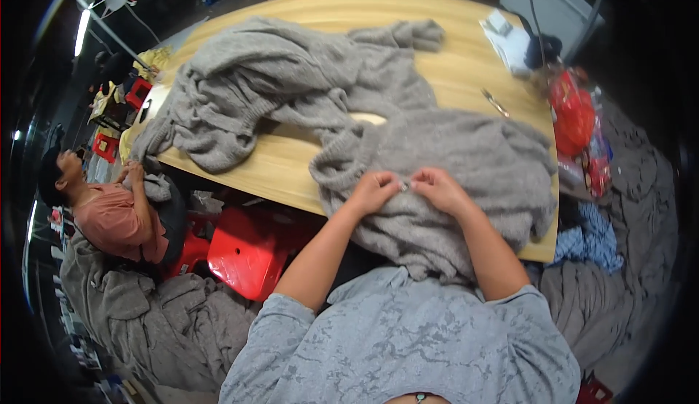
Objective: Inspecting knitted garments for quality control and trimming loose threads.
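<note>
Table [466,76]: pale wood
Sweater [466,156]: grey, bunched, overhanging near edge
Left hand [375,192]: pinching pale bit [404,185] against sweater
Right hand [438,188]: pinched just beside, cannot tell on what

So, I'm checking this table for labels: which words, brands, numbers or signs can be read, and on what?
None can be read.
Near knit: no lettering seen.
Pale speck between left hand and right hand: too small.
White paper: any writing too blurred.
Red bag: any print too blurred.

We see white paper [514,53] at the table's [470,62] far right corner, a red bag [571,116] beside its right edge, a red stool [244,251] by the near edge.
</note>
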Demonstrator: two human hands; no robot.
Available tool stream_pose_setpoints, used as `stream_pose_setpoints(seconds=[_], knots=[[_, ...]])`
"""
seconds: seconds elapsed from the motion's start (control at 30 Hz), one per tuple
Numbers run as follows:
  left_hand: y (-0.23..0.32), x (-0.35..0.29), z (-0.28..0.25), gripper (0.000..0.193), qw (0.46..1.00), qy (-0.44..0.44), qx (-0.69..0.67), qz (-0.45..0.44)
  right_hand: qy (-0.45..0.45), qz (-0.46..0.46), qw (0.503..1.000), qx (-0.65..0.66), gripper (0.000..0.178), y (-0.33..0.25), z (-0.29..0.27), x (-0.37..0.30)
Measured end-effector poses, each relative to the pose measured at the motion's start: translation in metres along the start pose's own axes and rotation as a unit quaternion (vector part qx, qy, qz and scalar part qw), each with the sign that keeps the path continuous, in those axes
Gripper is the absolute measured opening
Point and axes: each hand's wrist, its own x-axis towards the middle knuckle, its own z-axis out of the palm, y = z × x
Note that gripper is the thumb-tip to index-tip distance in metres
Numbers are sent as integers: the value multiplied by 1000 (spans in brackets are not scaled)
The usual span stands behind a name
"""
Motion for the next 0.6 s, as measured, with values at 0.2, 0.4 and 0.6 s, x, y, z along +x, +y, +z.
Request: stream_pose_setpoints(seconds=[0.2, 0.4, 0.6], knots=[[29, -5, 3, 12, 999, 20, 9, -30, 1, 50, 999, 4, 19, -8, -29, -59], [89, 3, 24, 23, 953, -83, 262, 124, 68, -15, 997, -11, 13, -9, -31, -68], [99, 20, 34, 14, 916, -130, 348, 150, 108, -53, 987, -103, 23, -5, -28, -60]])
